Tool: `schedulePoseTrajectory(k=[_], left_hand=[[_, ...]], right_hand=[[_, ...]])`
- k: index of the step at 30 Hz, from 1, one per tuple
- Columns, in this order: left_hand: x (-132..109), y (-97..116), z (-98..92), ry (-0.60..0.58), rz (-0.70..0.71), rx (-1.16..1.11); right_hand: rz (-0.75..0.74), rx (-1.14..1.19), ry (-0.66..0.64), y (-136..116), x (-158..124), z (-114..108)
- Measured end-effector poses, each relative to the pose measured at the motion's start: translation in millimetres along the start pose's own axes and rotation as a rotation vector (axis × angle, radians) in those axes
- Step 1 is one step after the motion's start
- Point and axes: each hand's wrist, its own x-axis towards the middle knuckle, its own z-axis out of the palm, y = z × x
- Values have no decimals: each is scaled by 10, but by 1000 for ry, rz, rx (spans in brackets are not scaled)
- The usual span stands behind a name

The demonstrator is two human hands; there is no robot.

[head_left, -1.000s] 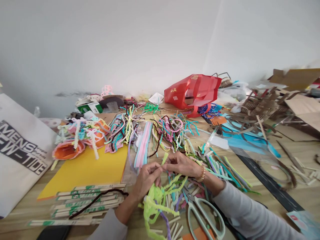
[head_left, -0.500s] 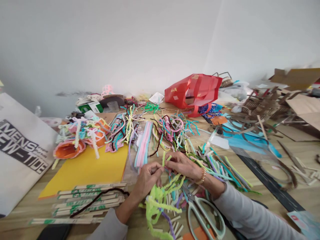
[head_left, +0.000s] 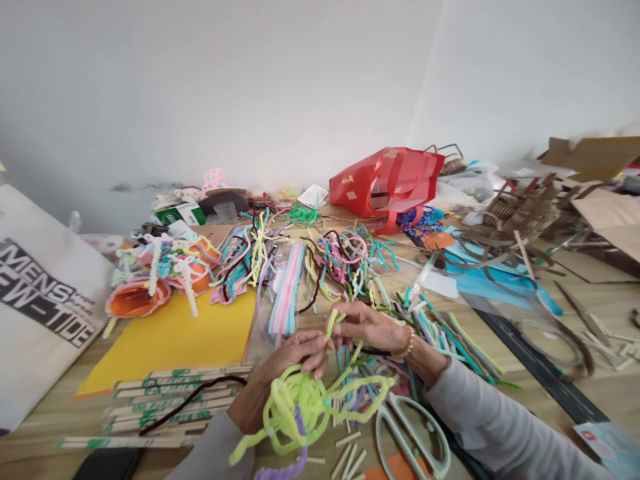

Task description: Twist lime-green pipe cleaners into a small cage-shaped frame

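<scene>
The fingers of the left hand (head_left: 299, 352) and right hand (head_left: 373, 328) pinch a green stem (head_left: 331, 325), perhaps so it stays steady. The green loops (head_left: 311, 399) hang just below the hands. Scissors (head_left: 393, 403) lie near, maybe to be easy to grab.

On the desk (head_left: 617, 393), the scissors (head_left: 406, 447) lie near you, right of the tangle (head_left: 305, 407), itself nearer you than your left hand (head_left: 299, 353) and right hand (head_left: 374, 330). To your left, the packets (head_left: 210, 405) lie before the sheet (head_left: 175, 340), a cord (head_left: 188, 401) across them, the tote (head_left: 47, 293) farther left. Beyond your hands, the pack (head_left: 286, 293) lies between two heaps (head_left: 345, 260), the bag (head_left: 360, 183) behind, the carton (head_left: 613, 217) far right.
</scene>
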Motion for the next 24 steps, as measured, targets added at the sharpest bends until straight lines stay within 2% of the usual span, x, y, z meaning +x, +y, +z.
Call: schedulePoseTrajectory(k=[4, 7, 12, 15, 20, 24], left_hand=[[9, 12, 3, 41, 25, 72], [9, 24, 18, 106, 57, 125], [-12, 64, 124, 306, 132, 237], [-18, 77, 194, 394, 150, 364], [-16, 52, 228, 459, 191, 519], [-25, 54, 243, 474, 195, 603]], right_hand=[[29, -2, 8, 5, 11, 8], [73, -37, 73, 86, 38, 3], [144, -328, 247, 178, 52, 3], [130, -442, 264, 120, 34, 50], [56, -511, 293, 6, 9, 149], [65, -526, 331, 1, 14, 172]])
